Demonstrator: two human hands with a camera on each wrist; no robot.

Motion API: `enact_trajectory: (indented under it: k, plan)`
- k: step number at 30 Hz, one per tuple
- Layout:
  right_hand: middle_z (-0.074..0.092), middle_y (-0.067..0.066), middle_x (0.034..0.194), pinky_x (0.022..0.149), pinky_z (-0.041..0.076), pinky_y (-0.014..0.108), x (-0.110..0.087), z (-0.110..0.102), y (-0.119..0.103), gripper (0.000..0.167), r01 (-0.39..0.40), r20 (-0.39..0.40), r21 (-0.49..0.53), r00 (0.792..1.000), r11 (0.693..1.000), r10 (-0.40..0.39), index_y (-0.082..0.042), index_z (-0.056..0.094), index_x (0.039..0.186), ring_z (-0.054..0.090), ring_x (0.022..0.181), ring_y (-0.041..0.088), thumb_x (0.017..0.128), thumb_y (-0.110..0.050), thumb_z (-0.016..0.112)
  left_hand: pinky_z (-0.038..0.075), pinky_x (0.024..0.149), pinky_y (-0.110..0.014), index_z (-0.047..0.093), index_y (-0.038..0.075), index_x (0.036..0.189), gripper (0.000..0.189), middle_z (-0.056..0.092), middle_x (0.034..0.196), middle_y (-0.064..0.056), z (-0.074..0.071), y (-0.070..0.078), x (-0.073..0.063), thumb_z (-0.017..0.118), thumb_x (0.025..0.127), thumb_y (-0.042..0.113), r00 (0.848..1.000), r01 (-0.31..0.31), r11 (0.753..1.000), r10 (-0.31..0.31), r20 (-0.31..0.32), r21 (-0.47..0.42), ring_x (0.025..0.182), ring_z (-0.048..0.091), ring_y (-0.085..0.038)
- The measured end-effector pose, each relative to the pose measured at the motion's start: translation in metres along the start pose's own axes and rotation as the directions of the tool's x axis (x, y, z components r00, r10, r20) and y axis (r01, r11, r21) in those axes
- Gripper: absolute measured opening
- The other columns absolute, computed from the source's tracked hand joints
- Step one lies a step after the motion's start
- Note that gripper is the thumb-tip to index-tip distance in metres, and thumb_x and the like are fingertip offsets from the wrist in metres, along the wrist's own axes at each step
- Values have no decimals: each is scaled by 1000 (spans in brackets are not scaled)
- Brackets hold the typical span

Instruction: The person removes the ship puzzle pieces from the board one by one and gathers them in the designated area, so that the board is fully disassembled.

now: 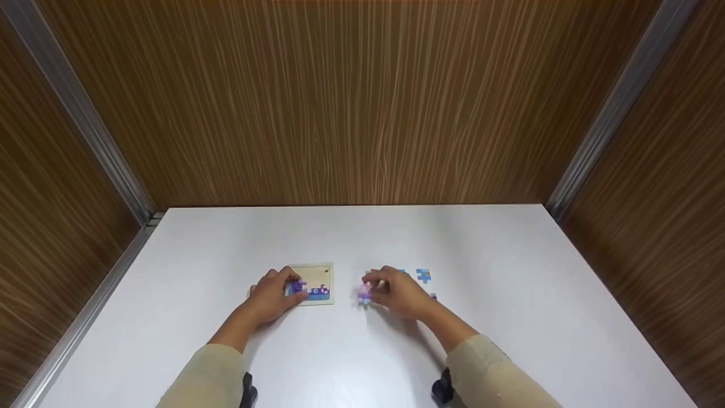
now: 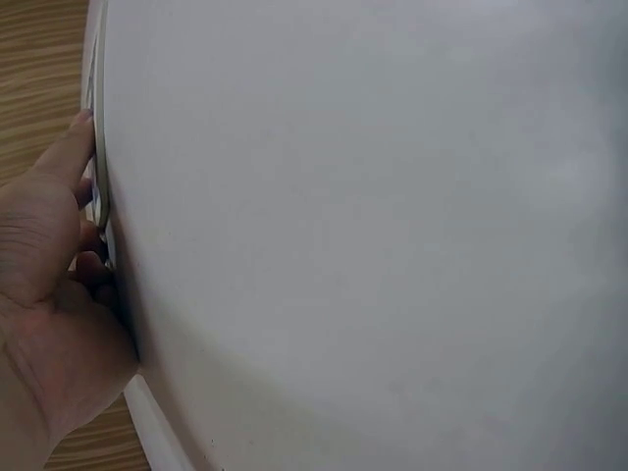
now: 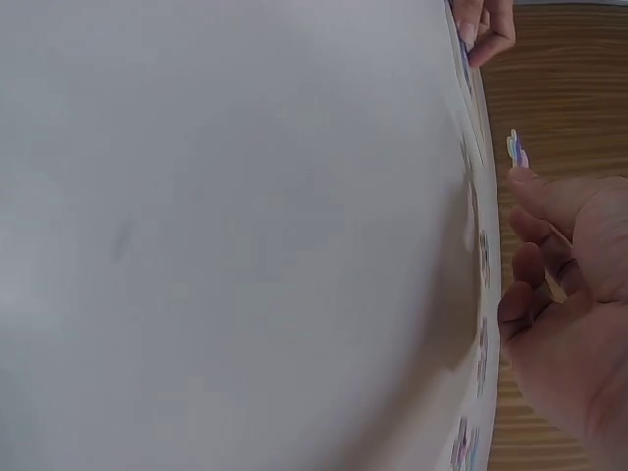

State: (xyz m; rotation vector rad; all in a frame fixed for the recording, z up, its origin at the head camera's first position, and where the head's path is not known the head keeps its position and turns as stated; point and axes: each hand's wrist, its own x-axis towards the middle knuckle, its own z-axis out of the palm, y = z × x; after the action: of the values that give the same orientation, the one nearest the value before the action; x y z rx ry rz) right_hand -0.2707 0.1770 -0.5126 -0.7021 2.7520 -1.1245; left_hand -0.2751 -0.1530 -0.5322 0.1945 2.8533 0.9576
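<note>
A shallow wooden puzzle tray [image 1: 332,283] lies on the white table. Along its lower part sit blue and purple pieces [image 1: 319,292], and a purple piece [image 1: 297,287] shows at its left. My left hand [image 1: 271,296] grips the tray's left side, thumb and index finger reaching inside the rim beside the purple piece; the left rim is hidden beneath the hand. My right hand [image 1: 401,293], to the right of the tray, pinches a pink and purple puzzle piece [image 1: 363,294] between thumb and fingertips. In the right wrist view this piece [image 3: 518,149] is seen edge-on, raised off the table.
Loose puzzle pieces lie around the right hand: a blue one [image 1: 423,275] beyond it and others partly covered by it. Wood-grain panels [image 1: 362,102] stand behind the table [image 1: 362,232] and at both sides.
</note>
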Motion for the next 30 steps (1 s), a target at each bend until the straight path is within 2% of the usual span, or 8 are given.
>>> enact_trajectory:
  k: [3, 6, 15, 22, 26, 30]
  plan:
    - [73, 8, 111, 84, 55, 27, -9, -11, 9, 35, 33, -7, -23, 999, 999, -34, -7, 76, 131, 64, 96, 18, 97, -2, 77, 38, 99, -50, 63, 22, 136, 44, 58, 116, -5, -1, 2, -1, 76, 101, 45, 1000, -8, 1000, 8, -2, 2, 108, 56, -25]
    - [73, 8, 110, 81, 52, 24, -16, -21, 17, 34, 22, 2, -49, 1000, 999, -22, -6, 76, 131, 62, 94, 17, 97, -2, 77, 38, 98, -50, 63, 21, 136, 44, 57, 113, -5, -2, 2, -2, 76, 101, 45, 1000, -12, 1000, 12, -2, 3, 106, 55, -24]
    - [71, 1, 106, 88, 56, 35, -30, -41, 30, 36, -98, 40, -126, 994, 987, 103, -10, 76, 131, 63, 98, 15, 96, -3, 80, 38, 100, -52, 63, 22, 135, 44, 57, 115, -5, -1, -1, -3, 76, 101, 46, 1000, -7, 1000, 7, 6, 4, 108, 55, -24]
    - [70, 3, 103, 88, 56, 34, -32, -43, 34, 32, -64, 55, -178, 996, 982, 75, -7, 78, 125, 63, 98, 16, 93, -5, 84, 38, 102, -53, 63, 22, 135, 43, 60, 123, -7, -1, -3, -4, 77, 100, 44, 1000, 3, 1000, -3, 0, 4, 117, 58, -29]
    - [68, 2, 101, 86, 49, 33, -31, -41, 35, 33, -55, 57, -209, 996, 976, 68, -11, 80, 124, 55, 97, 16, 92, -7, 85, 37, 105, -53, 64, 22, 134, 43, 60, 127, -8, 0, -3, -4, 77, 99, 43, 1000, 20, 1000, -20, -12, -1, 122, 58, -31]
    - [63, 2, 100, 83, 43, 32, -32, -41, 34, 34, -57, 61, -222, 996, 973, 72, -14, 81, 123, 49, 97, 17, 90, -9, 86, 37, 103, -53, 64, 22, 133, 43, 60, 125, -9, 1, -2, -6, 77, 98, 43, 1000, 18, 1000, -18, -15, -3, 119, 58, -30]
